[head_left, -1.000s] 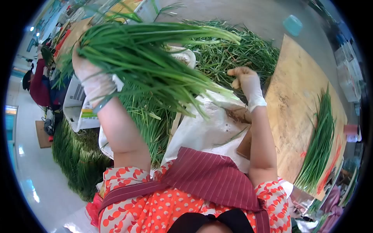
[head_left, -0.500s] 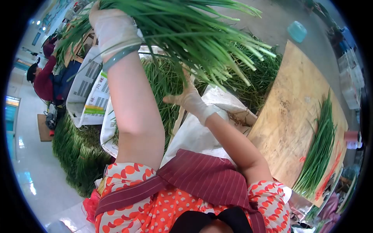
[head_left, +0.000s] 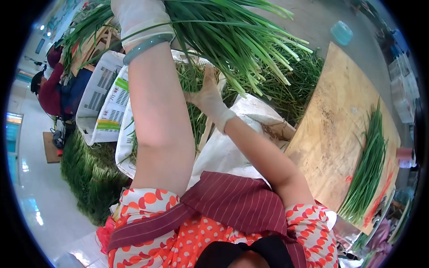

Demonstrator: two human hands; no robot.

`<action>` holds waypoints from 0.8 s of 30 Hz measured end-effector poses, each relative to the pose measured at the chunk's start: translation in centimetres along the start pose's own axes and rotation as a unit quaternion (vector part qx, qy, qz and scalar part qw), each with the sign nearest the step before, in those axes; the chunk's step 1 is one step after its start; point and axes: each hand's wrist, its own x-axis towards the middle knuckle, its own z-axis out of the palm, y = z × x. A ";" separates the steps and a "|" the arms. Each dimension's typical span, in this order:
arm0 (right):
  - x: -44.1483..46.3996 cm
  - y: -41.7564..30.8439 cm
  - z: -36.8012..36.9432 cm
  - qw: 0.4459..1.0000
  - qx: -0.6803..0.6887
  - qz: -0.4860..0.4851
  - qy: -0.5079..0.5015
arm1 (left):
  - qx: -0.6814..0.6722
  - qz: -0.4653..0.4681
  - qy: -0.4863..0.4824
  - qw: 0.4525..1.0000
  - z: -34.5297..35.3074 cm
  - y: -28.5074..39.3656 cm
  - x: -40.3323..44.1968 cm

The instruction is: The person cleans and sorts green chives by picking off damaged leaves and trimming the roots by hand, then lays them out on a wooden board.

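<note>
A large bundle of long green stalks (head_left: 223, 35) with pale ends hangs across the top of the view. My left hand (head_left: 140, 18), gloved in white, is at the top edge and grips the bundle; its fingers are mostly hidden or cut off. Below the bundle, my gloved right hand (head_left: 208, 96) has its thumb and fingers spread and holds nothing. It is above loose green stalks (head_left: 190, 78) in a white crate (head_left: 123, 154). Beyond it lies a heap of loose greens (head_left: 290, 85).
On the right, a wooden board (head_left: 333, 111) bears another green bundle (head_left: 365, 165) and red ties. White sacking (head_left: 228, 149) is before me. At left are a white basket (head_left: 96, 96), stacked greens (head_left: 91, 178) and people, one in a dark red top (head_left: 50, 96).
My left hand has moved up and forward with the bundle. My right hand has come left from beside the heap to below the bundle, its fingers now spread.
</note>
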 end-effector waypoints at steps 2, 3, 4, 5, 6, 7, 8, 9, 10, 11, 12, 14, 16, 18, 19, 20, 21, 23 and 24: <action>1.6 -3.3 -2.1 0.997 -0.053 0.054 0.011 | -0.038 -0.001 0.021 0.999 -0.1 -0.4 0.4; 2.8 -3.6 -2.3 0.997 -0.052 0.054 0.014 | -0.053 -0.001 0.031 0.998 -0.2 -0.6 0.5; 4.2 -4.2 -2.4 0.995 -0.054 0.087 -0.014 | -0.066 -0.001 0.040 0.997 -0.2 -0.7 0.7; 4.3 -4.6 -2.0 0.997 -0.052 0.025 0.051 | -0.077 0.000 0.049 0.996 -0.2 -1.0 0.9; 4.3 -5.2 -1.7 0.991 -0.057 -0.038 0.116 | -0.088 0.001 0.056 0.995 -0.2 -1.1 1.0; 5.6 -4.4 -0.5 0.991 -0.056 -0.038 0.118 | -0.095 0.001 0.064 0.993 -0.2 -1.3 1.1; 8.0 -2.6 1.5 0.978 0.176 -0.054 0.102 | -0.101 0.002 0.073 0.992 -0.2 -1.5 1.2; 8.3 -2.6 2.0 0.961 0.233 -0.088 0.117 | -0.103 0.005 0.082 0.991 -0.1 -1.6 1.3; 8.7 -2.7 2.6 0.941 0.288 -0.124 0.128 | -0.094 0.008 0.091 0.991 -0.2 -1.8 1.5; 9.0 -2.7 3.2 0.916 0.340 -0.161 0.136 | -0.070 0.016 0.095 0.993 -0.4 -1.9 1.6; 6.7 -4.2 1.7 0.920 0.361 -0.117 0.097 | -0.024 0.030 0.096 0.995 -0.7 -2.0 1.6; 5.9 -3.2 2.1 0.979 0.182 -0.062 0.073 | 0.189 0.054 0.081 0.977 -1.9 -2.0 1.6; 3.1 -5.4 -0.5 0.993 0.111 -0.023 0.042 | 0.392 0.082 0.063 0.914 -1.5 -1.5 1.2; -0.1 -6.0 -1.8 0.982 0.181 0.058 -0.003 | 0.472 0.090 0.052 0.876 -0.1 0.2 0.0; -0.5 -5.1 -2.1 0.982 0.181 0.058 -0.004 | 0.497 0.093 0.049 0.861 0.2 0.5 -0.4; -1.1 -4.2 -2.6 0.996 0.041 -0.057 0.051 | 0.476 0.099 0.079 0.870 0.3 0.2 -0.7; -1.5 -3.6 -3.1 0.995 0.007 -0.078 0.060 | 0.454 0.106 0.109 0.878 0.4 0.0 -0.8; -2.6 -3.4 -4.5 0.988 -0.063 -0.118 0.083 | 0.464 0.105 0.101 0.874 1.7 0.1 -1.8; -3.1 -3.5 -5.0 0.991 -0.033 -0.115 0.065 | 0.475 0.108 0.093 0.869 2.9 0.4 -2.6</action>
